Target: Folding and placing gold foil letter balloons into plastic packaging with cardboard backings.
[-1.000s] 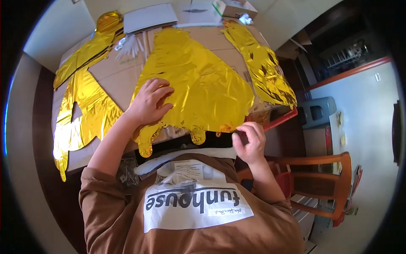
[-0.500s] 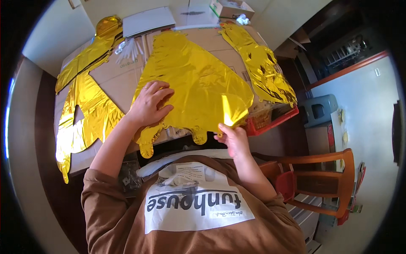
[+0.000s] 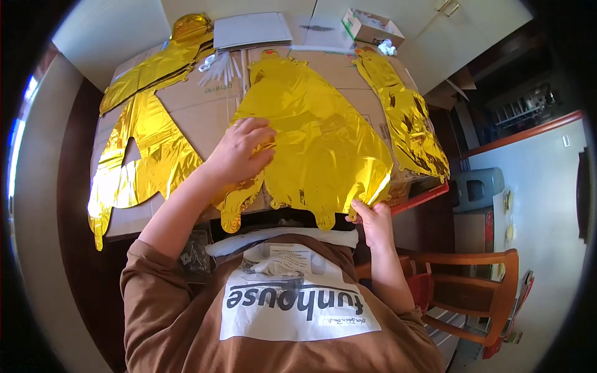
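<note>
A flat, uninflated gold foil balloon (image 3: 311, 137) lies across the middle of the cardboard-covered table, its tabbed lower edge hanging over the near side. My left hand (image 3: 247, 149) rests on its left part, fingers bent and slightly apart, holding nothing. Between thumb and fingers, my right hand (image 3: 373, 221) pinches the balloon's near right corner by a small tab. To the left lies an A-shaped gold foil balloon (image 3: 158, 133), with folded gold foil (image 3: 152, 71) above it. Another crumpled gold foil balloon (image 3: 404, 115) lies along the right side.
At the table's far side are a stack of white sheets (image 3: 252, 30), a bundle of clear strips (image 3: 222, 69), an open box (image 3: 372, 28) and a crumpled white tissue (image 3: 387, 47). A red tray edge (image 3: 423, 198) shows under the right side. A wooden chair (image 3: 476, 292) stands at right.
The raised, shiny fold at the balloon's near right corner has come down and lies flatter. My right hand keeps its pinch there. The whole view has shifted slightly.
</note>
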### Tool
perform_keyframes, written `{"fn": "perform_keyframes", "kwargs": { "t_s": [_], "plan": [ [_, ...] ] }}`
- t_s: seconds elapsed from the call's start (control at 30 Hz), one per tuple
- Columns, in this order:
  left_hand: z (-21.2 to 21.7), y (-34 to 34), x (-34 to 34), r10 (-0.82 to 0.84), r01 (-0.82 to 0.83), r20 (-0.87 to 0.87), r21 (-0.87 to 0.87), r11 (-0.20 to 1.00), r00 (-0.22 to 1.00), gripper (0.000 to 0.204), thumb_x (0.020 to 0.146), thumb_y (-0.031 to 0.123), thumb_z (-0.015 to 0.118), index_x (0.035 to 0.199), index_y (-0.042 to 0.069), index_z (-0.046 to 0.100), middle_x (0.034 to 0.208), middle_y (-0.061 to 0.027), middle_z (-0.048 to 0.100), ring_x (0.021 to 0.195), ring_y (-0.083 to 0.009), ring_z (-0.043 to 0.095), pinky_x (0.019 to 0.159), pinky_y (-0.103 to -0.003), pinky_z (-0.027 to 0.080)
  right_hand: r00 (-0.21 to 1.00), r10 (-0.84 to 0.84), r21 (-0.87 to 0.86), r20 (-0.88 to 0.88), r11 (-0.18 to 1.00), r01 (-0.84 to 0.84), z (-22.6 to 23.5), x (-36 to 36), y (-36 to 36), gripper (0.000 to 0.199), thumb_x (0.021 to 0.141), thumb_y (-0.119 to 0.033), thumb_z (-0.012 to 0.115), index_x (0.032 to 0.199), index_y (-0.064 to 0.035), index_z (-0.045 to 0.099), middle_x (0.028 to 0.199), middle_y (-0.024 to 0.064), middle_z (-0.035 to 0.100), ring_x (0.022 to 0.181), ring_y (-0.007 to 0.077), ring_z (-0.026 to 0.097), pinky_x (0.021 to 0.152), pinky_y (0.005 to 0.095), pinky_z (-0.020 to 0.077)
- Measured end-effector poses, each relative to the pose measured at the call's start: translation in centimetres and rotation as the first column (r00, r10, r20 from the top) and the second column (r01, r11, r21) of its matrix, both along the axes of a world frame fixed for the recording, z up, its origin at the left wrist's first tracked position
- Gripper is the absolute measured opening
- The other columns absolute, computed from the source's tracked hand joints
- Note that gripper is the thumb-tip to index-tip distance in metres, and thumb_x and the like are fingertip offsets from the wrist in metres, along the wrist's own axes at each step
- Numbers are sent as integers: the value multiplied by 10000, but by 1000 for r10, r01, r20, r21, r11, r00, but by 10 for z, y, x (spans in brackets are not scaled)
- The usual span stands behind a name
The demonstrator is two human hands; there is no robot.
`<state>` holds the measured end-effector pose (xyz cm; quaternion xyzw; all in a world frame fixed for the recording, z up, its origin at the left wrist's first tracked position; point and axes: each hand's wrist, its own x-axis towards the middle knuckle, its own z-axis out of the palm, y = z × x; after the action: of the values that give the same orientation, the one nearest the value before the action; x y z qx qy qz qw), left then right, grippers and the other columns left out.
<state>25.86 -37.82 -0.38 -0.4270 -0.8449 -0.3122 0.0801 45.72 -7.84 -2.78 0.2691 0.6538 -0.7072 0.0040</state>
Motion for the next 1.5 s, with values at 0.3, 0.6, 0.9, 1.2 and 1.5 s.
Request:
{"fn": "perform_keyframes", "kwargs": {
  "t_s": [0.3, 0.6, 0.9, 1.2, 1.5],
  "plan": [
    [-13, 30, 5, -54, 47, -81, -80, 996, 995, 384, 851, 262, 727, 1172, 62, 661, 1275, -134, 596, 1241, -344, 518, 1073, -458, 409, 996, 31, 148, -88, 989, -18, -12, -2, 2, 148, 944, -76, 670, 1054, 21, 684, 944, 64, 709, 755, 117, 684, 634, 291, 612],
    [-16, 28, -3, -82, 82, -40, 0, 997, 996, 368, 850, 258, 730, 1152, 59, 666, 1252, -139, 593, 1216, -346, 527, 1045, -454, 428, 989, 21, 167, -143, 986, 3, -9, -4, -2, 149, 947, -73, 670, 1040, 41, 695, 939, 70, 712, 766, 124, 684, 641, 298, 609],
    [-17, 29, -1, -85, 83, -62, -44, 996, 994, 374, 847, 262, 725, 1159, 67, 656, 1221, -135, 582, 1198, -346, 532, 1022, -456, 438, 936, -118, 217, -330, 956, 197, -9, -4, -14, 133, 958, -80, 685, 1032, 31, 672, 892, 48, 710, 753, 97, 652, 646, 267, 536],
    [-20, 27, -5, -97, 87, -137, -76, 993, 986, 435, 795, 175, 746, 1212, 89, 653, 1214, -142, 581, 1170, -358, 553, 1085, -498, 392, 728, 543, 901, -419, 349, 258, 24, -29, -77, 175, 813, -136, 745, 959, -83, 664, 1093, 93, 680, 1076, 290, 639, 1000, 504, 430],
    [-20, 28, -1, -76, 73, -62, -46, 996, 995, 452, 784, 159, 761, 1217, 98, 647, 1212, -135, 577, 1189, -360, 548, 1148, -545, 333, 659, 601, 834, -453, 547, 75, 13, -52, -14, 164, 926, -146, 667, 1060, -72, 726, 1157, 95, 729, 1097, 286, 686, 1076, 513, 426]
  ]
}}
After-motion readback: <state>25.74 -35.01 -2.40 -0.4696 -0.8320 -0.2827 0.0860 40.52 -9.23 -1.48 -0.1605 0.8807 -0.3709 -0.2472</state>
